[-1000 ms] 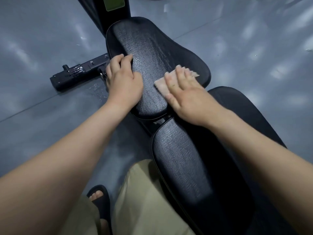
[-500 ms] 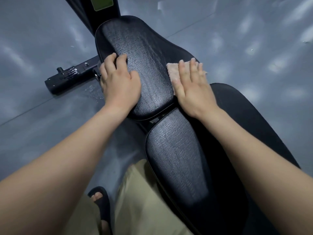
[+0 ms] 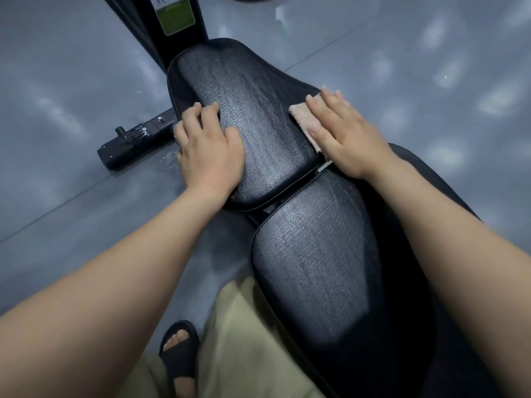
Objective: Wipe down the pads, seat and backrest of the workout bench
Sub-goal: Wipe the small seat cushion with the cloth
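Bare forearms (image 3: 120, 280), beige trousers (image 3: 253, 351), black open-toed slide sandal (image 3: 180, 359) on one foot

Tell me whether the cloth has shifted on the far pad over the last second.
Yes. The cloth under the right hand has slid rightward across the far pad, from its top to its right edge.
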The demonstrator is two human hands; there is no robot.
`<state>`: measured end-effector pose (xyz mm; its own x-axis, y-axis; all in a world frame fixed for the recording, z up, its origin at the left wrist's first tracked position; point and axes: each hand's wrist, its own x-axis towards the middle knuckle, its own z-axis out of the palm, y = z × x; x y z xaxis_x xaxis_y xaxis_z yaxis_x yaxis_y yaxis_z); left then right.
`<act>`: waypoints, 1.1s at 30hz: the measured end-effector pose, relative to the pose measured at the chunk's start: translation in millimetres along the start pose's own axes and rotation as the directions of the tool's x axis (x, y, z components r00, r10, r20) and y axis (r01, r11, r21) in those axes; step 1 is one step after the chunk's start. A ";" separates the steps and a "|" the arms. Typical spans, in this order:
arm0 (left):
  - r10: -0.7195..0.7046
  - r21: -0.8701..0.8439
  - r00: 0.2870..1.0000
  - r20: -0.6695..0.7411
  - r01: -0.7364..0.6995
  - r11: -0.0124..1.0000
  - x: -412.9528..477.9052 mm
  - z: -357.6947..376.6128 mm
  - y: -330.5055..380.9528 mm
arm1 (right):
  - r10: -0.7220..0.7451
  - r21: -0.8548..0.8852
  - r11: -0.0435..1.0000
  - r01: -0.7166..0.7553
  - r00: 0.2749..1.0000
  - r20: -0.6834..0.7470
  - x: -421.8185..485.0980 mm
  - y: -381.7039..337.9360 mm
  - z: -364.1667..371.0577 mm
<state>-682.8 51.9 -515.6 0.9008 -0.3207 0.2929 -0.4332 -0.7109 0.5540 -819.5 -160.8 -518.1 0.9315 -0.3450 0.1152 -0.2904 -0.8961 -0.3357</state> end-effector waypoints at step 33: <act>-0.007 0.096 0.999 -0.039 0.010 0.995 -1.9 3.5 1.9 | 0.110 -0.094 0.990 -0.108 0.994 0.016 24.3 -16.6 3.6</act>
<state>-685.2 49.0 -517.9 0.9017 -0.2917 0.3191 -0.4191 -0.7710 0.4796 -791.2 -153.4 -513.0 0.8973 -0.4369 0.0631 -0.4083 -0.8758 -0.2572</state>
